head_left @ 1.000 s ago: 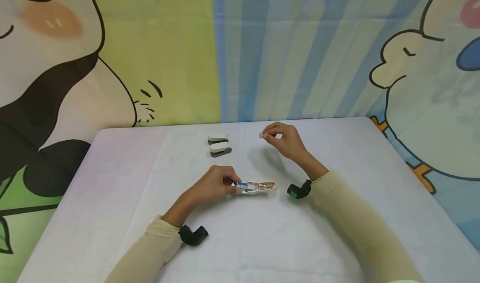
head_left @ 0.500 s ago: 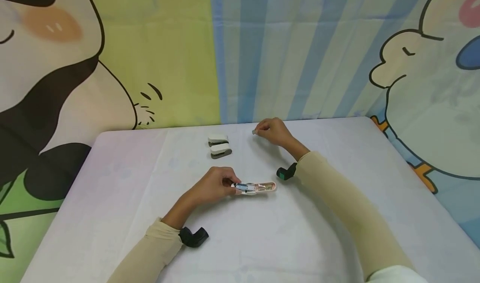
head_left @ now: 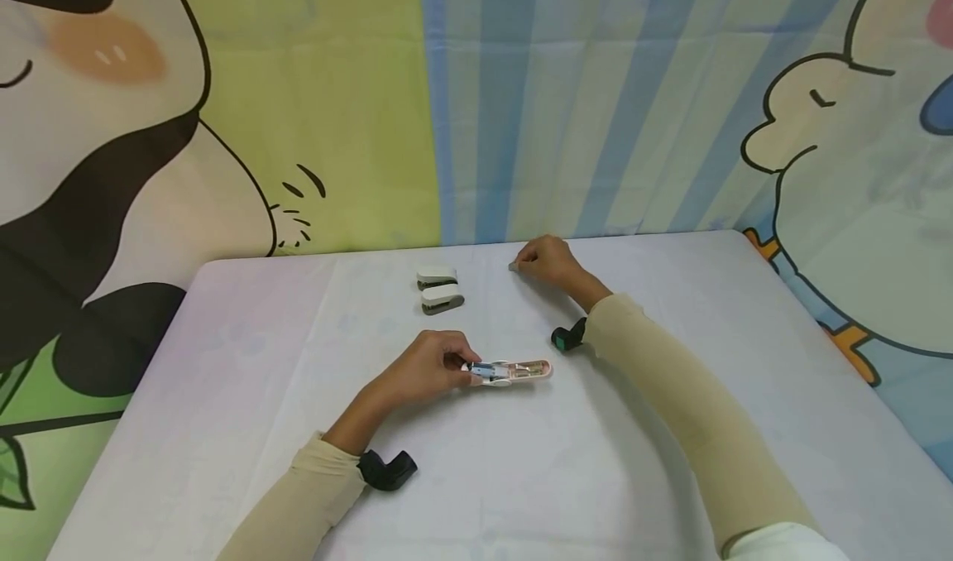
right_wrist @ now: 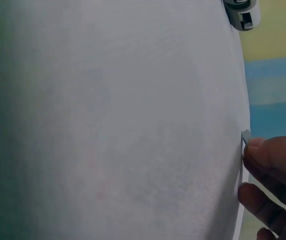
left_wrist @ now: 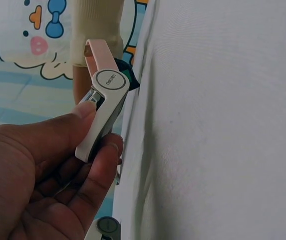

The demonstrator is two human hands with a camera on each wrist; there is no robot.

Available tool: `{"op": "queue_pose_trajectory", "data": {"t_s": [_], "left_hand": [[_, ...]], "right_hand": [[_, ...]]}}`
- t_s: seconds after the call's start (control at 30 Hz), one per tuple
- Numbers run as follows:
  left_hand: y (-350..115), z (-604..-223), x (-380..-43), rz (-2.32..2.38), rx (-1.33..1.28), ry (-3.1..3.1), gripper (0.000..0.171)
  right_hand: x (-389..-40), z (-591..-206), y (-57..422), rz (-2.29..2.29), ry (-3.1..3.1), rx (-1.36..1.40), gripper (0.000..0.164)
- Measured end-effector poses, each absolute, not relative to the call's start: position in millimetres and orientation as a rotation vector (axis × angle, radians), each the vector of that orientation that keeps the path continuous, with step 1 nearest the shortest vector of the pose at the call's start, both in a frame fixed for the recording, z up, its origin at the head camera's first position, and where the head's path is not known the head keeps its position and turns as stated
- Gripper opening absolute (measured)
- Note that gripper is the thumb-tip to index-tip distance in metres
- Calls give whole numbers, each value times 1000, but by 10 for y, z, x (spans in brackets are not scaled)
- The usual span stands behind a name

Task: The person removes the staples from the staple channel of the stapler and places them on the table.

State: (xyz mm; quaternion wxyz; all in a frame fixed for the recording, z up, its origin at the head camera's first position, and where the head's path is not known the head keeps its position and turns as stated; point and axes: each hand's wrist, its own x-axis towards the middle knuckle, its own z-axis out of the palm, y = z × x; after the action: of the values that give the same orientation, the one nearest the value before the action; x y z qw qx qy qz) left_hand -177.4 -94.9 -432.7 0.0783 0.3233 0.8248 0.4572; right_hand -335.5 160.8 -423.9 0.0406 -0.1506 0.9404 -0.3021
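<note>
In the head view my left hand (head_left: 426, 371) pinches an opened stapler (head_left: 514, 371) by one end, above the middle of the table. The left wrist view shows its white body (left_wrist: 103, 112) between thumb and fingers, with the pink part (left_wrist: 102, 56) swung open beyond the round hinge. My right hand (head_left: 549, 261) is near the table's back edge. Between its thumb and fingertip is a small grey strip (right_wrist: 246, 134), apparently staples, close to the tabletop; whether it touches the cloth I cannot tell.
Two white and grey staplers, a rear one (head_left: 437, 276) and a front one (head_left: 442, 299), sit side by side left of my right hand. A white cloth covers the table (head_left: 476, 478). Behind it hangs a cartoon-printed curtain (head_left: 581, 114).
My right hand has moved left and a little back with the grey strip, and its shadow is closer to it. My left hand and the opened stapler have stayed almost still.
</note>
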Motion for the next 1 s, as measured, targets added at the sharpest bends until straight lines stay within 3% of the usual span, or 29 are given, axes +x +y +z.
{"op": "queue_pose_trajectory", "data": {"t_s": [0.27,0.43,0.7,1.0], "left_hand": [[-933,-4337,-1767,1371,954,2468,15],[-929,-4351,-1763,1365,935,2481,15],[-934,-4318,-1759,1411,822,2506,14],[-935,-4333,-1795,1476,735,2542,14]], "right_hand": [[-3340,-4193,1694,-754,2907,-567,12],[-3262,-4189,1796,-795,2845,-548,21],[-2941,-4080,1907,-960,2715,-813,45],[-2568,-3927,1895,-972,2550,-1053,55]]}}
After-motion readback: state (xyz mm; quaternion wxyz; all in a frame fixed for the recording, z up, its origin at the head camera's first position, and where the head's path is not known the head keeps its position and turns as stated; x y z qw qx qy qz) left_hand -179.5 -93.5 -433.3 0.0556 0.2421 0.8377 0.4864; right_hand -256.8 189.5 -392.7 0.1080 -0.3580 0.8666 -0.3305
